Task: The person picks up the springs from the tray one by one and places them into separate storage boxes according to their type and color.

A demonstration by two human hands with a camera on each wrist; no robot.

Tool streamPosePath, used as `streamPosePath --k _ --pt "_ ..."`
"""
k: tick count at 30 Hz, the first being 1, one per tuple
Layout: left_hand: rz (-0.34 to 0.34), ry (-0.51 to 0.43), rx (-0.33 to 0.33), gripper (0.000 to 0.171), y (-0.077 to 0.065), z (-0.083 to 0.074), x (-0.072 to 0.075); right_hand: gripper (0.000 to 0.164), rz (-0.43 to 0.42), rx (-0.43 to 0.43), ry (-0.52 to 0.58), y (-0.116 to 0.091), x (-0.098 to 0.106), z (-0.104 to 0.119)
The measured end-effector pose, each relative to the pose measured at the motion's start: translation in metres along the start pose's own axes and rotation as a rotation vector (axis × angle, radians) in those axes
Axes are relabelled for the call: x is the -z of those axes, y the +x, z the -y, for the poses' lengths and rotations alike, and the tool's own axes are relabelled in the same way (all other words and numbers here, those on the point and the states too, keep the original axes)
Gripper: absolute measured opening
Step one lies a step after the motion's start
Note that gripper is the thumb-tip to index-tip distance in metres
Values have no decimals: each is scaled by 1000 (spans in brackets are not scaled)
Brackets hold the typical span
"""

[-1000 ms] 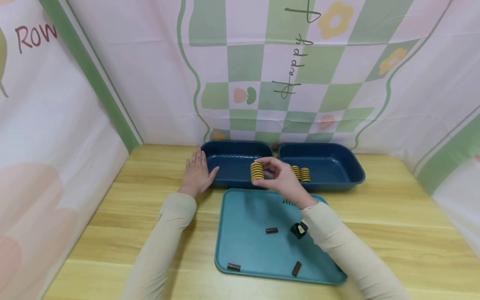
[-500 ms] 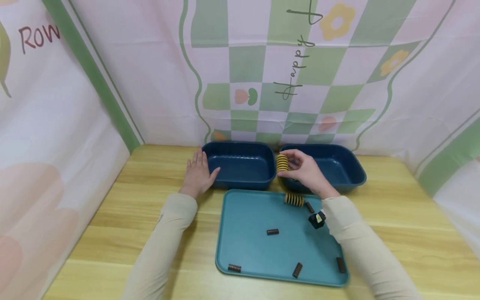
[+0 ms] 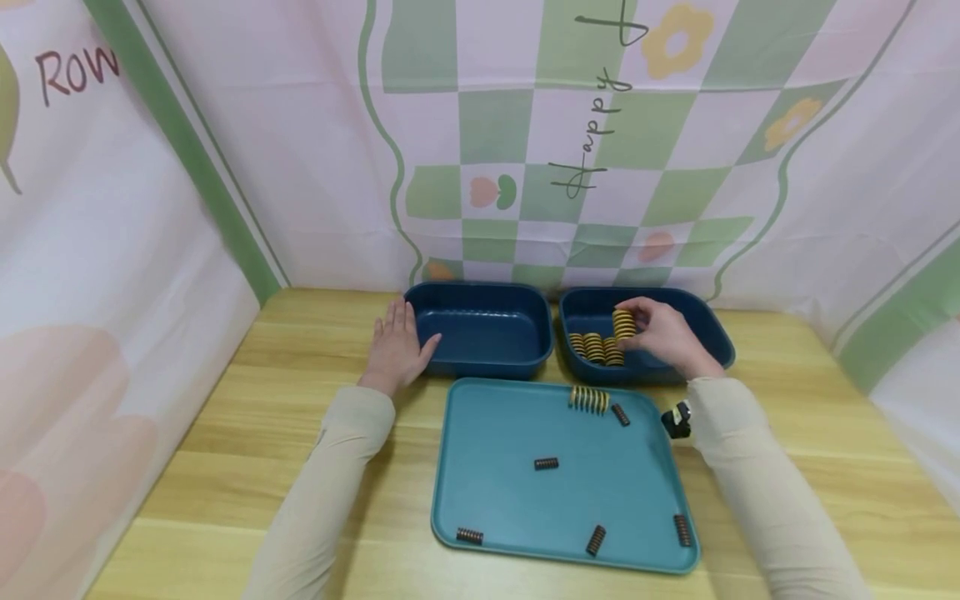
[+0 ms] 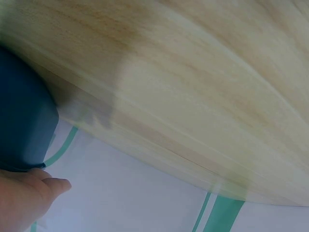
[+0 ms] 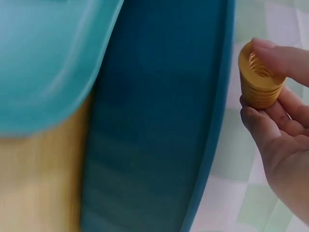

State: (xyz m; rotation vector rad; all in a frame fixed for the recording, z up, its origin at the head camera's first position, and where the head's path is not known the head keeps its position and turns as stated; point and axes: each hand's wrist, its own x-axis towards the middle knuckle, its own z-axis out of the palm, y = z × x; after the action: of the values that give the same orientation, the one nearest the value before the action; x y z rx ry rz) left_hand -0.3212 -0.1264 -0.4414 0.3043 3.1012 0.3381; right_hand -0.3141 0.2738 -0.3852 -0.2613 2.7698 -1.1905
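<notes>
My right hand [image 3: 666, 335] pinches a yellow coil spring [image 3: 623, 325] between thumb and fingers, upright over the right blue bin [image 3: 693, 329]. In the right wrist view the same spring [image 5: 260, 89] shows its hollow end, the thumb on top. Several more yellow springs [image 3: 594, 350] stand in a row along that bin's front left. With fingers straight, my left hand [image 3: 393, 350] rests at the left end of the left blue bin [image 3: 480, 367]; its fingertips lie at the rim in the left wrist view. Another yellow spring [image 3: 589, 400] lies at the tray's back edge.
A teal tray [image 3: 495, 500] lies in front of the bins on the wooden table [image 3: 225, 467]. Several small dark springs, such as one near the middle [image 3: 546, 463], are scattered on it. A patterned cloth [image 3: 495, 125] hangs behind the bins.
My right hand has carried the yellow spring rightward, from over the left bin to over the right bin, uncovering the row of springs there. My left hand has stayed in place.
</notes>
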Motion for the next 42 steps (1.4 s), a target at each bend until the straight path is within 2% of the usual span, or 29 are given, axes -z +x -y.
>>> streamPosePath --k 6,11,15,22,33,42 --pt "-5 -5 -2 80 0 -2 1 58 1 -11 -179 1 8 -13" --pt "-8 -10 -4 79 -1 -2 2 56 22 44 -321 6 6 -24" --pt "-7 -7 -2 80 -1 -1 1 52 53 82 -392 10 4 -29" --pt "-20 2 1 80 1 1 -2 49 82 144 -464 17 -1 -33" --pt "2 4 7 80 0 -1 1 45 102 166 -516 24 -5 -36" --pt "-2 13 2 80 0 -1 -1 41 146 207 -613 25 -6 -33"
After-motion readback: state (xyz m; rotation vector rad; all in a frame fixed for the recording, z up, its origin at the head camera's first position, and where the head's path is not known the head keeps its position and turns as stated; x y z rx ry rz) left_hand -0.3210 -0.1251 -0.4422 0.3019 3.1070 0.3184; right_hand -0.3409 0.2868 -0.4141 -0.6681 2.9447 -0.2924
